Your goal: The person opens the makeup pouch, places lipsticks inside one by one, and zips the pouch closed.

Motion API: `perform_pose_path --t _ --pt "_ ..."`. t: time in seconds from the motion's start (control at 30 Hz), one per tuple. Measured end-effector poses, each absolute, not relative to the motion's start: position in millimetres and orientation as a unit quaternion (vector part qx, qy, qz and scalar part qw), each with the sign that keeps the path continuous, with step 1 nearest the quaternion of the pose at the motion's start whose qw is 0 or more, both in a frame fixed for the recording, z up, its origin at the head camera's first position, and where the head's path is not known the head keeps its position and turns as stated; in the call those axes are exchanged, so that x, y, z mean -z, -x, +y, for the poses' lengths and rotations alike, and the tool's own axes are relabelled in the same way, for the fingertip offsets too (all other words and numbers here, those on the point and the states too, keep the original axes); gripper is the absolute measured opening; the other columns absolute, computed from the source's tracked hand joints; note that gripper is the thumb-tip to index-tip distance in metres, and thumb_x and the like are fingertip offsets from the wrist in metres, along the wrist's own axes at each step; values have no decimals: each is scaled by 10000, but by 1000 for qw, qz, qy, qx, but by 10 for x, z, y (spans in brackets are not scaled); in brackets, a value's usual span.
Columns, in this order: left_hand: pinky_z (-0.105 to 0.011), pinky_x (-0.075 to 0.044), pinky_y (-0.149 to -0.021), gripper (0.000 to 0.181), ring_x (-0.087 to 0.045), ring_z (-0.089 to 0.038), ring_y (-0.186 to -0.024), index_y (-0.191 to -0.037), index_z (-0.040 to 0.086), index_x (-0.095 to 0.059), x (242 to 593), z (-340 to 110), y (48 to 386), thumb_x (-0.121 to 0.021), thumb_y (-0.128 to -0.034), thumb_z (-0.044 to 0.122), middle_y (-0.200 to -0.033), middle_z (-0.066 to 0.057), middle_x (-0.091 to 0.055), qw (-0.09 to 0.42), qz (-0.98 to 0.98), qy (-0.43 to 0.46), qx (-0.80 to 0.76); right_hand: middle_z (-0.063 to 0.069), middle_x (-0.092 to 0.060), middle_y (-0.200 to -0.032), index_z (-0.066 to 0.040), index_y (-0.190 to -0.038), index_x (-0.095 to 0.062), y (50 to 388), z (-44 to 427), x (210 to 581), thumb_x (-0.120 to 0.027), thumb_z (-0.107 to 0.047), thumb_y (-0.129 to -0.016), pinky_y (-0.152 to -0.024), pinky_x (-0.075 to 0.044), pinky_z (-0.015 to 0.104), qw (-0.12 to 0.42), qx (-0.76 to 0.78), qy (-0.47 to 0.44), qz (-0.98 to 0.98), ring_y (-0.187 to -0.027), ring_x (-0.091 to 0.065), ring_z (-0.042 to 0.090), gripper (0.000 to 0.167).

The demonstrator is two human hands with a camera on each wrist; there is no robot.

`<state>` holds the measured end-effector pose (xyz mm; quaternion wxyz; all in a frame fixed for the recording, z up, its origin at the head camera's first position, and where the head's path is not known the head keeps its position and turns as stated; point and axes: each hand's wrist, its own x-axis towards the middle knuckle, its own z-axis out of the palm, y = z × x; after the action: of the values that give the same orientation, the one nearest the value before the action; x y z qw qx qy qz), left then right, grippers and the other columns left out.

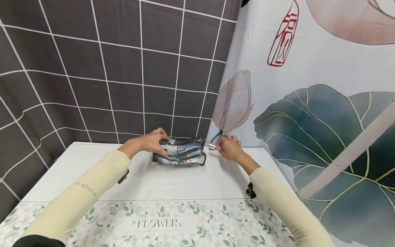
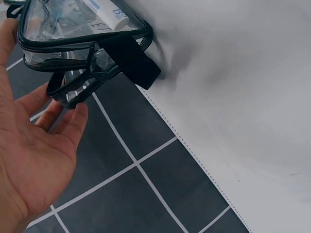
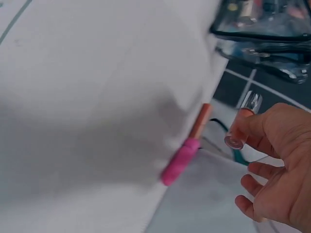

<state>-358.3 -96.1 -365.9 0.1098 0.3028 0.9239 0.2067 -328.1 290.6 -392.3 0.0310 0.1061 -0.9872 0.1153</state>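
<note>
A clear pouch with black trim (image 1: 185,150) lies near the back edge of the white table. My left hand (image 1: 150,141) holds its left end, thumb on the near side and fingers behind. Inside the pouch, the left wrist view shows a white tube with blue lettering (image 2: 109,14). To the right of the pouch, my right hand (image 1: 230,148) pinches a small lip gloss tube (image 3: 236,137) with a clear, shiny end and a pinkish body. It is apart from the pouch. Beside that hand, a pink and orange lipstick-like tube (image 3: 182,160) lies at the table edge.
A dark gridded cloth (image 1: 120,65) hangs right behind the table, and a white cloth with painted leaves (image 1: 308,130) hangs at the right. A flower-printed mat (image 1: 160,236) covers the table's front. White tabletop (image 1: 172,185) lies between mat and pouch.
</note>
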Motion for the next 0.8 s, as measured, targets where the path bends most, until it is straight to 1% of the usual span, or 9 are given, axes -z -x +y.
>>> perform_pose_path --t 0.2,0.4,0.57,0.67,0.8 --pt "-641 -452 -1261 812 -452 -434 -1500 -1588 0 -612 3613 -958 3563 -835 -898 365 -1606 -235 -442 113 923 -304 -207 298 -486 -1695 -75 -1129 -746 3217 2806 3715 -641 -298 -1145 -1137 -361 730 70 -131 -132 -980 -1476 -430 574 247" --pt "-642 -449 -1268 813 -449 -441 -1511 -1591 -3 -608 3627 -958 3571 -829 -900 364 -1613 -240 -439 114 923 -303 -207 283 -466 -1724 -66 -1196 -740 3214 2685 3570 -620 -353 -1158 -1173 -352 734 91 -151 -147 -973 -1537 -403 581 314" --pt "-636 -446 -1274 813 -452 -442 -1518 -1591 -6 -605 3629 -951 3589 -827 -903 364 -1616 -241 -437 111 924 -303 -205 253 -445 -1749 -89 -1198 -734 3194 2558 3473 -651 -323 -1147 -1192 -345 716 104 -167 -164 -967 -1531 -408 539 253" --pt "-637 -446 -1272 814 -453 -443 -1516 -1592 -6 -604 3623 -953 3587 -831 -904 366 -1618 -243 -435 112 924 -303 -205 246 -440 -1756 -97 -1200 -744 3168 2458 3429 -653 -325 -1147 -1169 -358 702 107 -172 -179 -963 -1519 -410 521 251" --pt "-640 -453 -1262 820 -460 -442 -1498 -1590 -11 -606 3612 -956 3585 -838 -899 365 -1605 -248 -439 113 923 -305 -206 241 -436 -1760 -100 -1207 -763 3138 2319 3380 -648 -365 -1148 -1115 -391 682 109 -161 -199 -960 -1515 -419 518 294"
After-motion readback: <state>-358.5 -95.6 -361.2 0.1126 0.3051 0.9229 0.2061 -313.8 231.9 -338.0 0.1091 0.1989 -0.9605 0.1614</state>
